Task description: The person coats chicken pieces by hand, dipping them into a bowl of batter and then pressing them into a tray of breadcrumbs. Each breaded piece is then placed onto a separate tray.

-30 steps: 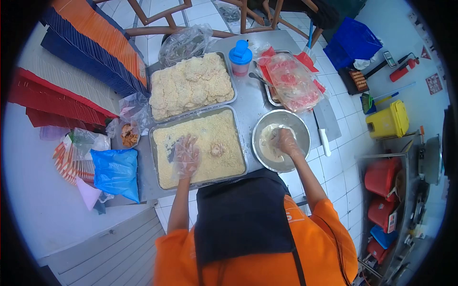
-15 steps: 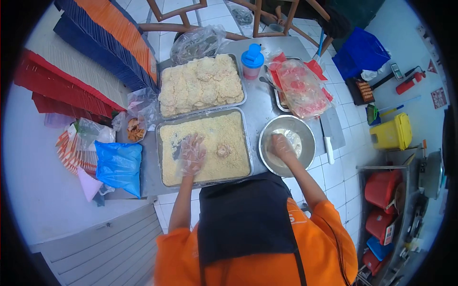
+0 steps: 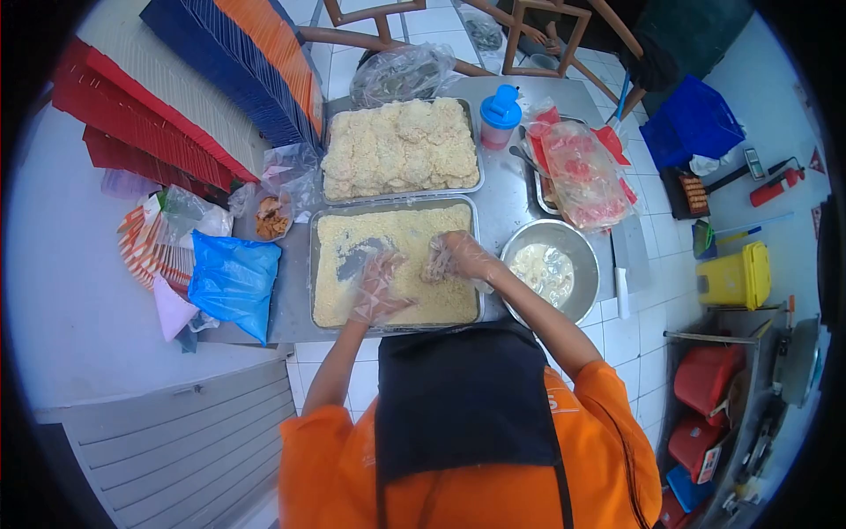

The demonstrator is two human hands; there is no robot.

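My left hand (image 3: pixel 379 286), in a clear plastic glove, rests on the breadcrumbs (image 3: pixel 344 234) with fingers spread and nothing held. The crumbs fill a metal tray (image 3: pixel 315 304) in front of me. My right hand (image 3: pixel 463 254), also gloved, is in the right part of this tray. Its fingers are curled round a pale pinkish lump of meat (image 3: pixel 434 264), partly hidden by them. To the right stands a steel bowl (image 3: pixel 589 284) with wet, whitish pieces (image 3: pixel 545 271) in liquid.
Behind the crumb tray, another tray (image 3: pixel 480 181) is heaped with crumbed pieces (image 3: pixel 401 150). A blue-lidded cup (image 3: pixel 500 119), a red-and-clear plastic bag (image 3: pixel 582 172) and a white-handled knife (image 3: pixel 622 291) lie rightward. A blue bag (image 3: pixel 233 282) and stacked folded boxes (image 3: pixel 238 70) are left.
My right hand has moved left from the steel bowl to the lump in the crumb tray. My left hand has stayed on the crumbs, shifting slightly. The view has shifted a little.
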